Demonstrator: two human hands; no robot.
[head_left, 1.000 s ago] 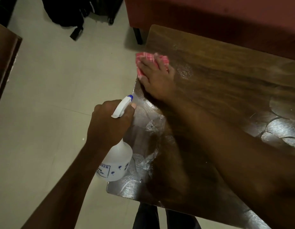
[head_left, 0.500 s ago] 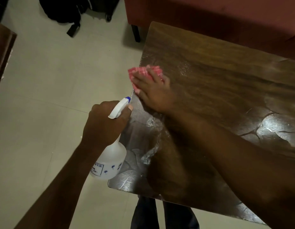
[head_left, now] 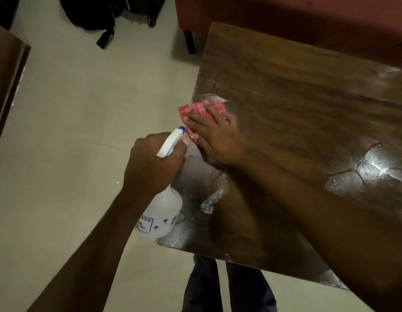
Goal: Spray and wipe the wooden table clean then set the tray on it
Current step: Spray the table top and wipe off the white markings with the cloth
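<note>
Fingers [head_left: 196,121] of your right hand [head_left: 218,140] lie flat and spread, pressing the red cloth [head_left: 195,109] onto the counter [head_left: 308,97] at its left edge. Your left hand [head_left: 152,163] is curled round the spray bottle [head_left: 164,212], just off that edge. Wet film [head_left: 195,174] runs along the edge from the cloth back toward you, so your right hand looks the nearer one to draw down it. No tray is in view.
</note>
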